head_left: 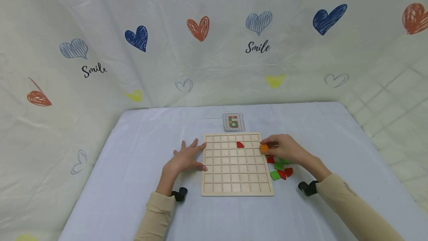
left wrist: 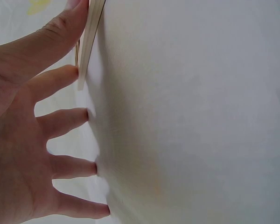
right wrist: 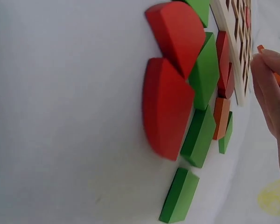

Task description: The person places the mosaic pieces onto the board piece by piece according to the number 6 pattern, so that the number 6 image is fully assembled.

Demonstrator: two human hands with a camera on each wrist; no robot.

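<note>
My right hand (head_left: 287, 148) pinches an orange block (head_left: 264, 148) between thumb and fingertips, over the right edge of a wooden grid board (head_left: 225, 169). In the right wrist view that hand partly hides the block. One red quarter-circle block (head_left: 240, 144) lies in a cell of the board's upper rows. At the board's left edge my left hand (head_left: 183, 160) has its fingers spread, with the thumb and index fingertip touching the rim. The left wrist view shows its other fingertips (left wrist: 89, 166) down on the cloth beside the board.
Loose red blocks (right wrist: 167, 112) and green blocks (right wrist: 178, 196) lie right of the board, along with an orange block (right wrist: 220, 116). Behind the board sits a small grid card (head_left: 233, 122) with a coloured pattern. A white cloth (head_left: 133, 151) covers the table.
</note>
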